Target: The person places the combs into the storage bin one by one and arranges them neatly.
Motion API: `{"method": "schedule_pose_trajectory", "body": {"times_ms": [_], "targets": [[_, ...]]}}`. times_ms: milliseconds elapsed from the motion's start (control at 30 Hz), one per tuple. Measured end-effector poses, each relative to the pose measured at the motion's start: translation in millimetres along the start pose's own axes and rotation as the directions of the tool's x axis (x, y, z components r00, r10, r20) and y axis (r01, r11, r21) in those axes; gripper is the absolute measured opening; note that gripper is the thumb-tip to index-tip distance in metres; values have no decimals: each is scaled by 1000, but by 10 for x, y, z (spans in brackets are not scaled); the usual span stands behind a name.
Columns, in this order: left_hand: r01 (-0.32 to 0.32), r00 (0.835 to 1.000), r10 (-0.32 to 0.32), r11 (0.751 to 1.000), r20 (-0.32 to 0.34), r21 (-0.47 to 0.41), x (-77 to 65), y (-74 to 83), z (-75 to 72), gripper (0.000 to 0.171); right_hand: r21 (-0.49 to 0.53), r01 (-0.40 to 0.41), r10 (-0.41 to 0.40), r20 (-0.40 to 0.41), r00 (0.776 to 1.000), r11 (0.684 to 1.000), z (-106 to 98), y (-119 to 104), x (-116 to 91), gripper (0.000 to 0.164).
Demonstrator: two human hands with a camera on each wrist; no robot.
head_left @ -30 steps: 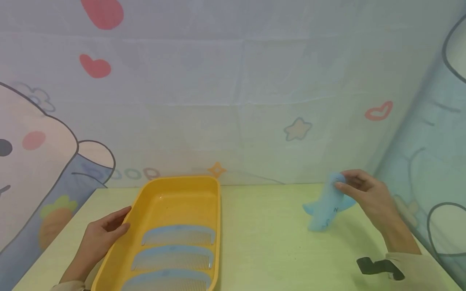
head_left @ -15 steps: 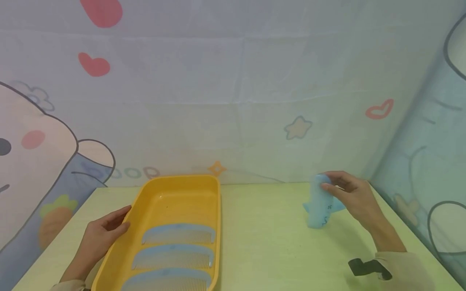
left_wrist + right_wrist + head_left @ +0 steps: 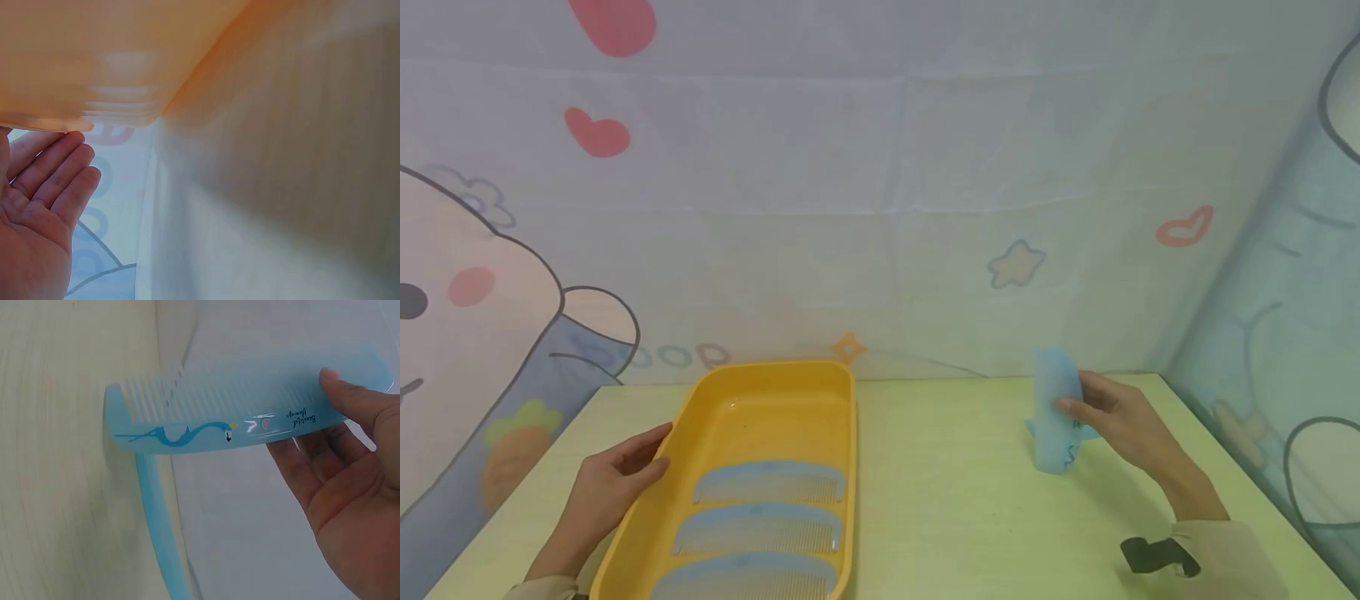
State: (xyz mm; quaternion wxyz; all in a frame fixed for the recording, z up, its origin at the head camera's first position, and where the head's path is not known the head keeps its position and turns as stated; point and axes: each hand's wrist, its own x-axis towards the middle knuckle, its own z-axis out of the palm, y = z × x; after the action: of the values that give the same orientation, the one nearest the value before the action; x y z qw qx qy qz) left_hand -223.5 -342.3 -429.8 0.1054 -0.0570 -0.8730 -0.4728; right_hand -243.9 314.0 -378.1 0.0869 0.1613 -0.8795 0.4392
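Observation:
My right hand (image 3: 1126, 421) pinches a light-blue translucent comb (image 3: 206, 434) between thumb and fingers near one end. In the head view this comb stands on end above the table, and the right wrist view shows its flamingo print and lettering. Behind it lies a second blue comb (image 3: 156, 519), mostly covered in the head view. At the left, my left hand (image 3: 606, 490) touches the outer left rim of a yellow tray (image 3: 850, 433), its fingers (image 3: 74, 190) nearly straight. Inside the tray, three blue combs (image 3: 758, 517) lie in a row, teeth toward me.
The pale yellow-green table (image 3: 940, 500) extends between the tray and my right hand. A printed cloth backdrop (image 3: 820, 167) hangs at the table's back edge, and another patterned cloth (image 3: 1285, 333) borders the right side.
My right hand has shifted left with the comb, which has gone from leaning to nearly upright and covers more of the comb behind it. The left hand and tray stay put.

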Motion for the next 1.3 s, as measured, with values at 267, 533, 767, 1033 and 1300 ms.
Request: {"method": "schedule_pose_trajectory", "body": {"times_ms": [267,533,767,1033,1300], "targets": [[-4,1000,4,1000,0,-5,-3,6,-6,55,-42,15,-13,44,999,999,-27,40,-15,50],[-30,1000,30,999,-3,-41,9,-5,-8,54,-20,-95,94,-26,995,995,52,-75,74,45],[-22,1000,22,997,7,-72,2,-24,-10,55,53,-59,60,-3,998,997,212,-255,196,44],[-3,1000,4,999,10,-43,-8,-1,-11,54,73,32,-38,79,996,997,424,-470,509,45],[-2,1000,3,999,22,-44,-6,6,-29,54,122,94,-117,199,973,988,637,-669,838,38]]}}
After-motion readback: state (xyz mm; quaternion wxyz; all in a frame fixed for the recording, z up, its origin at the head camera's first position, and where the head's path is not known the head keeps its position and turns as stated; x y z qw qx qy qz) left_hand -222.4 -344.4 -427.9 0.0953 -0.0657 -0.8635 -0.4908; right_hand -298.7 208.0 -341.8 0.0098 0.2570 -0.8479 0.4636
